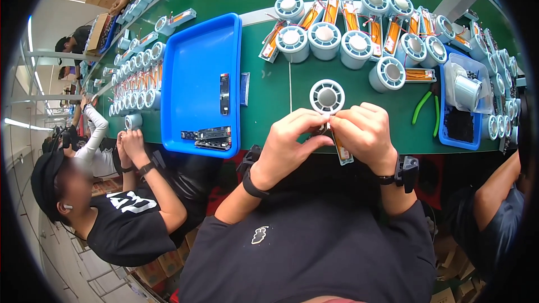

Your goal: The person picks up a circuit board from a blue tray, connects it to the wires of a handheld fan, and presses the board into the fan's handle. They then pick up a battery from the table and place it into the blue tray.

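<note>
In front of me, at the table's near edge, is a light blue device with a round, spoked head and a narrow handle showing orange inside. My left hand pinches at the joint just below the round head, its fingertips closed on a small part I cannot make out. My right hand is closed round the upper handle, fingertips meeting the left ones. Between the fingertips, the detail is mostly hidden. Beyond my hands stand several similar light blue devices, their handles holding orange packs.
Left of my hands lies a blue tray with several black circuit boards. To the right are green-handled pliers and a blue bin holding a clear container and small dark parts. Co-workers sit on both sides.
</note>
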Demonstrator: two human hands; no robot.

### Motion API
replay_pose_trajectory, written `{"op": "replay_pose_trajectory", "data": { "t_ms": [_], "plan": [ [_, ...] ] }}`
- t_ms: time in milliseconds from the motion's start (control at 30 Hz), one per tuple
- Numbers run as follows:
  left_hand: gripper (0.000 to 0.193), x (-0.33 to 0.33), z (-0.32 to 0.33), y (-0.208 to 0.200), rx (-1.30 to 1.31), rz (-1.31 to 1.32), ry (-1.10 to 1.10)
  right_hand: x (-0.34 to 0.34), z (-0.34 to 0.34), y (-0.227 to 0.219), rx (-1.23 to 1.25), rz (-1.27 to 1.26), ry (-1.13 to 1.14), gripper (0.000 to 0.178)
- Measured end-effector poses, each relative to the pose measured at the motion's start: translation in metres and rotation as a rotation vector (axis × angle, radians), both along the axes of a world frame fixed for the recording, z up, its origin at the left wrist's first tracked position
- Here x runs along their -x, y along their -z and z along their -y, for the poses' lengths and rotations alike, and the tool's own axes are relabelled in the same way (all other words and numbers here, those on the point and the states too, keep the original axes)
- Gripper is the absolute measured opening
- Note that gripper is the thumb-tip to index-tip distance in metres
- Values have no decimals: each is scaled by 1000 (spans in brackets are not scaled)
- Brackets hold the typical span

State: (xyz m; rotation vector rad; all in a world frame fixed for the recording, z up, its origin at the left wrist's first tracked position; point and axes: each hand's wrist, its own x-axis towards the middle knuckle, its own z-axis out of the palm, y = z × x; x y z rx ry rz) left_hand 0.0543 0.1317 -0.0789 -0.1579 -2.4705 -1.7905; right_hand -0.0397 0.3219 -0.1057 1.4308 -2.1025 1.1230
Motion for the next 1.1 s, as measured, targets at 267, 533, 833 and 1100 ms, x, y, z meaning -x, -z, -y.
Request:
{"op": "replay_pose_trajectory", "data": {
  "t_ms": [267, 533, 833, 1100],
  "plan": [
    [36, 2, 2, -1, -114, 87, 29, 5, 1, -1, 62, 49, -38, 20],
    [35, 1, 5, 4, -214, 132, 1, 4, 3, -4, 93, 76, -11, 19],
    [43, -3, -9, 0, 161, -99, -72, -5, 4, -6, -27, -7, 71, 18],
    [40, -5, -6, -5, 64, 30, -36, 5, 3, -6, 28, 43, -44, 18]
  ]
}}
